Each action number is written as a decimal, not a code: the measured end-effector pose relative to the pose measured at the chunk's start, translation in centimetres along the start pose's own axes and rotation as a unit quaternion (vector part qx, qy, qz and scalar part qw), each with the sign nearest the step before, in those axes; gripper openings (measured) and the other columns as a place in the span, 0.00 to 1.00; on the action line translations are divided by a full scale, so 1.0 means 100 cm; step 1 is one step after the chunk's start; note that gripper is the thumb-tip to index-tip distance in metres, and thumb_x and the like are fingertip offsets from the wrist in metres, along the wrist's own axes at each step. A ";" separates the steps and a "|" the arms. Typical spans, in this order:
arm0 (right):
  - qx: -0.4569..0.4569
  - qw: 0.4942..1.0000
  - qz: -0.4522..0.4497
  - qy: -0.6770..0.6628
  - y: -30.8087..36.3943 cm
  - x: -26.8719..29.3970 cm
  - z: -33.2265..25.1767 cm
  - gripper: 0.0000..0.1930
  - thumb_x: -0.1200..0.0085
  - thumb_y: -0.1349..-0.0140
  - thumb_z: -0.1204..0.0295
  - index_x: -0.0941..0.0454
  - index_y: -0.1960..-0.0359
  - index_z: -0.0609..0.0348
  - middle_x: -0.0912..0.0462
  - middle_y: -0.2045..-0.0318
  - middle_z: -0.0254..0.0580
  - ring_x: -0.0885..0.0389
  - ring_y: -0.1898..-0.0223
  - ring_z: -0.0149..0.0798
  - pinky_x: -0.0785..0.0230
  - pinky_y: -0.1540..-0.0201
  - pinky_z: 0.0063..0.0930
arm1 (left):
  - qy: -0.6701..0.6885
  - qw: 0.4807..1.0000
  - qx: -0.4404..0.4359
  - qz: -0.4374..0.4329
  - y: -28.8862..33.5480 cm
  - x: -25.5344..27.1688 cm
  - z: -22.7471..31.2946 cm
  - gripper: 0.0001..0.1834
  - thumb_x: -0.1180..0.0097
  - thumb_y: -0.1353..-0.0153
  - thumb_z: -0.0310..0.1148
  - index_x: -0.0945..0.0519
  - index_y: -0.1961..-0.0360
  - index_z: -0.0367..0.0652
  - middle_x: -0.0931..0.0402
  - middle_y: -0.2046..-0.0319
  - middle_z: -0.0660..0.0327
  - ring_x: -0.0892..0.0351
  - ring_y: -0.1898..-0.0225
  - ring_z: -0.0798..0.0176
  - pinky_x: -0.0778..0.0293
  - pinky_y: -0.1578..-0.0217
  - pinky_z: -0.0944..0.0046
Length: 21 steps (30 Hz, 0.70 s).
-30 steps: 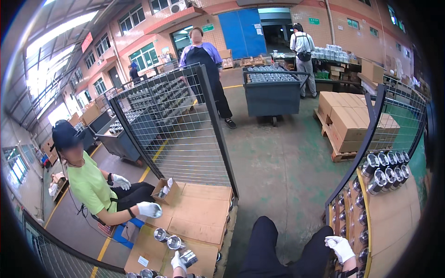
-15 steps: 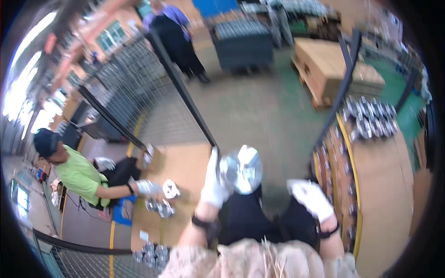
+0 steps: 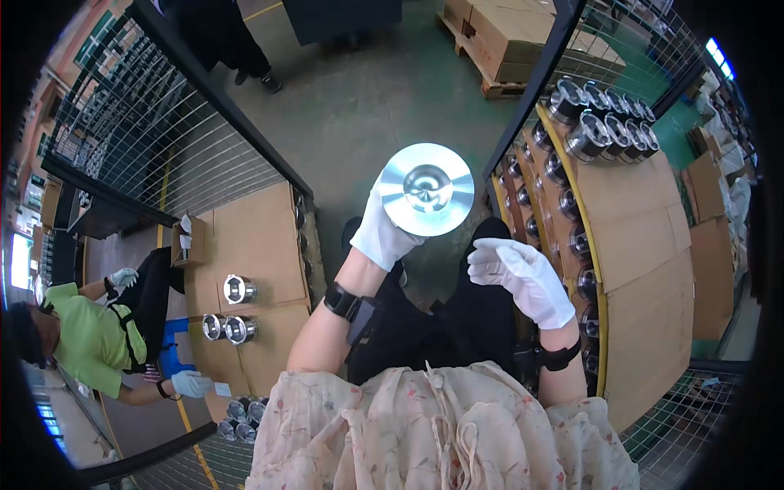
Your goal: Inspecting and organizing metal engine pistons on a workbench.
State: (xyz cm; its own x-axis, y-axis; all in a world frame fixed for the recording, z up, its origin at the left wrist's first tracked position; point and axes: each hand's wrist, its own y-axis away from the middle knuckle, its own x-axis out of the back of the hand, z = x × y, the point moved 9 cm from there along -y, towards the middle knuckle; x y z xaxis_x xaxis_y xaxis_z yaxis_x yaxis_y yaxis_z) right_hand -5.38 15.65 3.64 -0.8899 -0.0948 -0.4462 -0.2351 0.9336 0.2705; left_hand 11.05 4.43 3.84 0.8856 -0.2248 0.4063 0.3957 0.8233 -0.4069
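Note:
My white-gloved left hand (image 3: 382, 234) is wrapped round the side of a shiny metal piston (image 3: 445, 214). The piston's round top, with a bowl-shaped hollow in its centre, faces up at me; its skirt is mostly hidden below. To the right, my gloved right hand (image 3: 529, 284) hovers apart from the piston, fingers slightly bent and apart, holding nothing. Several pistons (image 3: 590, 137) stand in rows on the cardboard-topped stack at my right. On the left cardboard surface, a piston (image 3: 238, 289) sits beyond two others (image 3: 240, 329) set side by side.
Layered cardboard (image 3: 645, 302) with pistons between its sheets rises at my right. Wire-mesh panels with dark posts (image 3: 237, 114) flank me. A co-worker in a green shirt (image 3: 86, 327) sits left, one gloved hand (image 3: 191, 384) by the cardboard's edge. Boxes on a pallet (image 3: 498, 49) stand ahead.
The view has tipped downward. In my left hand the piston has turned, its flat top now facing me. The co-worker's hand has drawn back from the pistons on the left.

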 end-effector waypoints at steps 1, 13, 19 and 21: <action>0.003 1.000 -0.013 -0.021 -0.002 0.000 0.002 0.21 0.52 0.30 0.63 0.28 0.44 0.68 0.19 0.55 0.48 0.18 0.54 0.41 0.25 0.49 0.38 | 0.107 0.992 0.059 -0.006 -0.002 -0.002 -0.008 0.22 0.57 0.31 0.47 0.26 0.50 0.41 0.21 0.55 0.57 0.18 0.55 0.58 0.19 0.55 0.57; -0.110 0.824 -0.190 -0.523 -0.031 -0.072 0.035 0.46 0.54 0.42 0.35 0.48 0.32 0.56 0.40 0.35 0.58 0.35 0.39 0.63 0.34 0.41 0.62 | 0.115 0.982 0.148 0.016 -0.009 0.035 0.049 0.20 0.42 0.38 0.45 0.19 0.78 0.38 0.23 0.82 0.63 0.23 0.78 0.72 0.30 0.78 0.66; 0.020 0.928 -0.079 -0.364 -0.043 -0.017 0.037 0.32 0.49 0.36 0.47 0.36 0.36 0.49 0.29 0.40 0.39 0.30 0.39 0.40 0.37 0.38 0.45 | -0.139 0.961 -0.218 -0.102 0.003 -0.004 0.142 0.14 0.43 0.41 0.39 0.21 0.77 0.39 0.25 0.78 0.55 0.24 0.73 0.50 0.29 0.68 0.54; 0.116 0.963 -0.089 -0.228 -0.042 -0.013 0.001 0.41 0.42 0.42 0.47 0.43 0.32 0.55 0.30 0.40 0.41 0.32 0.38 0.36 0.40 0.35 0.38 | -0.150 0.955 -0.244 -0.081 0.008 -0.003 0.137 0.12 0.44 0.40 0.37 0.20 0.72 0.38 0.24 0.74 0.54 0.23 0.70 0.51 0.27 0.65 0.54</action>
State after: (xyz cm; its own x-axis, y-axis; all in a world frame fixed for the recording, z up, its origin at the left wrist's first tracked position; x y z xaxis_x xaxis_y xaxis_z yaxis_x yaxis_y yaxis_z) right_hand -3.20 11.88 3.01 -0.5677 -0.1481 -0.8098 -0.2264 0.9738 -0.0194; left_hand 7.82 12.29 14.57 0.7228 -0.1079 0.6825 0.6520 0.4335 -0.6220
